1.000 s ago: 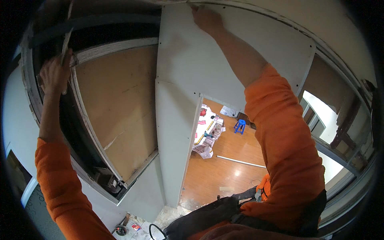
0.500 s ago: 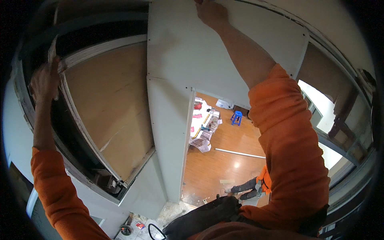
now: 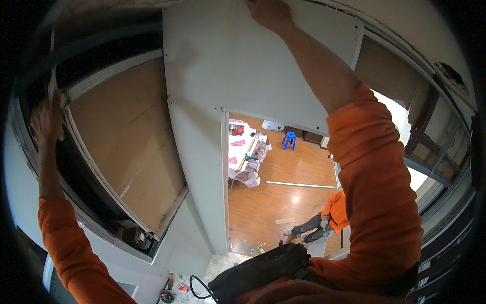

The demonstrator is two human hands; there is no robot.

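In the head view, the right hand [image 3: 271, 14] has shifted rightward along the top of the pale wall panel [image 3: 212, 61], so the work now sits nearer that panel's right corner. The panel spreads beneath and left of this hand; its fingers look bent, but the picture's edge cuts them and I cannot tell what they hold. The left hand [image 3: 46, 120] is curled round a pale strip [image 3: 52, 83], with a brown board [image 3: 126, 142] to its right
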